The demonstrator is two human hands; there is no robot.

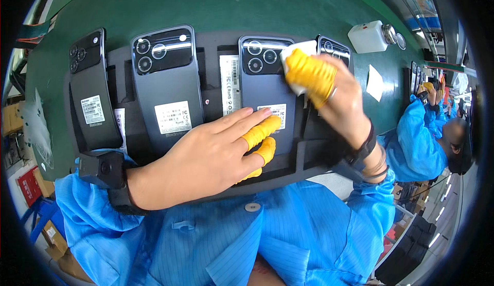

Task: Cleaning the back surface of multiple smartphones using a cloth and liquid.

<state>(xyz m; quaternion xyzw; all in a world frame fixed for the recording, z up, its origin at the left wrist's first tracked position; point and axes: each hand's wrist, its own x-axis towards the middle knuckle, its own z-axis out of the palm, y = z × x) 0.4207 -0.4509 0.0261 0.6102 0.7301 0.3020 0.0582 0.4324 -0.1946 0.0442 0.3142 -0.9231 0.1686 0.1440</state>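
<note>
And here we are at the third phone [267, 88], back up in the dark tray [216, 40] on the green bench [231, 3], and it looks very much like a wiping step, somewhere in the middle! The left hand [221, 149] lies across the phone's lower half, its grip relaxed, fingers spread and clasping nothing, yellow covers [262, 131] on some of them, probably steadying the phone. Up top, the right hand [337, 90] has its grip pinched on a white cloth [307, 48], right by the camera block. What does the next move call for? I'd say a light, flat stroke around those lenses, the left hand keeping the phone down and the cloth staying clear of the label [279, 112]

Now, what are we missing? Plenty! The right hand is a touch blurred, and I can't tell whether the cloth is pressing the phone or hovering just over it. The fourth phone [337, 47] is largely lost behind that hand, only its top showing well. The left fingers cover part of the label, that thumb's tip is hard to pick out, and the second phone's [167, 75] lower end vanishes behind the forearm
</note>
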